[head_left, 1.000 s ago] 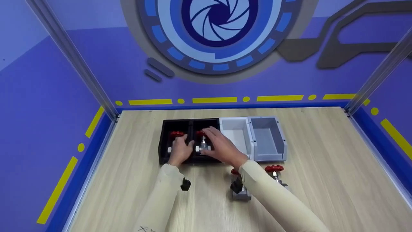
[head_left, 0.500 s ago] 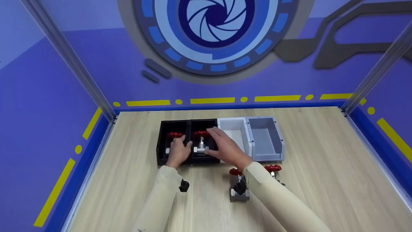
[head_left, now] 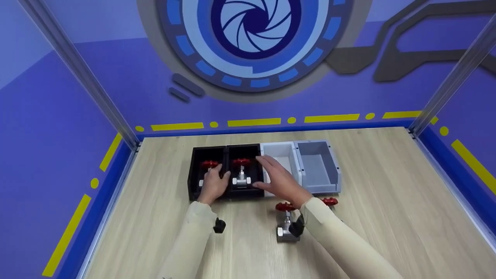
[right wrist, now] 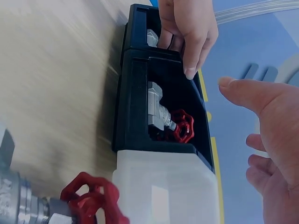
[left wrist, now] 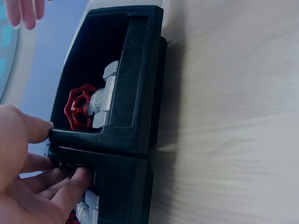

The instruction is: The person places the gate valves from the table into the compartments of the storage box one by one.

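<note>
Two black bins stand side by side, each holding a valve with a red handwheel. My left hand (head_left: 214,184) reaches into the left black bin (head_left: 195,155) and pinches the adjoining walls between the bins, thumb on one side and fingers on the other. It partly hides the left valve (head_left: 209,164). Within the right black bin (left wrist: 135,79), the other valve (head_left: 241,180) stands upright with its handwheel on top. My right hand (head_left: 283,179) hovers over the white bin beside it, fingers and thumb spread, holding nothing.
A white bin (head_left: 281,145) and a grey bin (head_left: 321,186) continue the row to the right. Nearer me on the wooden table (head_left: 240,248) stands a third valve (head_left: 286,232); another red handwheel (head_left: 330,201) shows behind the right sleeve. Blue-purple walls surround the table.
My right hand has drawn back to the right, off the valve in the right black bin, uncovering it. My left hand stays at the divider between the black bins.
</note>
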`<state>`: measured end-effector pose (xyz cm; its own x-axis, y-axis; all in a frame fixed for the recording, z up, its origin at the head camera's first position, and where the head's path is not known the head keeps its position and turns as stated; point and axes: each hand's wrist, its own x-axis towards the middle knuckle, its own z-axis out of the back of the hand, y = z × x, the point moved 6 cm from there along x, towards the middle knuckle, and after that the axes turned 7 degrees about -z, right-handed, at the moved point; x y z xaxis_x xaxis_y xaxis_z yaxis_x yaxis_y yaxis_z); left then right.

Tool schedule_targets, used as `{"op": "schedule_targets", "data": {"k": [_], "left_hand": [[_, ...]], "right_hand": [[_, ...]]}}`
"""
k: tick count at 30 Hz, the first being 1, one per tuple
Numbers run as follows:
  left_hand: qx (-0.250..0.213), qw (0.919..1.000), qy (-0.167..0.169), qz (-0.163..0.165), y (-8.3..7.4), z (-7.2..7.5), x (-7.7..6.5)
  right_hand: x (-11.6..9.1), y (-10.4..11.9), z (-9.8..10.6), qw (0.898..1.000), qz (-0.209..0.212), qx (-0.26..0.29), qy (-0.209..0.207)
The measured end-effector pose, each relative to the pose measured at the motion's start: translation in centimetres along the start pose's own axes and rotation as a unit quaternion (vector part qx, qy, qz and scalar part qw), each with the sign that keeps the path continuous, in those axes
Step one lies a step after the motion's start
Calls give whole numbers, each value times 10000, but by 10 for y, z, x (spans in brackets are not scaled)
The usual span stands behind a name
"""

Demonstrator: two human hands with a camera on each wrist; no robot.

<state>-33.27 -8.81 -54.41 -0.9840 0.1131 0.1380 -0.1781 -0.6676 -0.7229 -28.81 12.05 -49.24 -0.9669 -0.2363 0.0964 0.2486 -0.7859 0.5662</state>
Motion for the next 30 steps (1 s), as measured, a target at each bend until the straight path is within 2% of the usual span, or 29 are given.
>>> {"op": "schedule_targets", "data": {"k": [4,11,20,30], "left_hand": [[-86,10000,-31,-16,-3,-1,-1],[-24,9985,-405,-357,-19,4,-1],[101,9969,-477,-620,-33,0,-1],[-8,9937,-511,-1002,-43,-6,-2]], "right_hand": [[-6,-9,2,9999,-87,53,-26],[-13,-19,5,9997,-224,73,-47],[-20,-28,9,9995,-284,109,-67],[-26,-36,8,9988,-465,171,27]]}}
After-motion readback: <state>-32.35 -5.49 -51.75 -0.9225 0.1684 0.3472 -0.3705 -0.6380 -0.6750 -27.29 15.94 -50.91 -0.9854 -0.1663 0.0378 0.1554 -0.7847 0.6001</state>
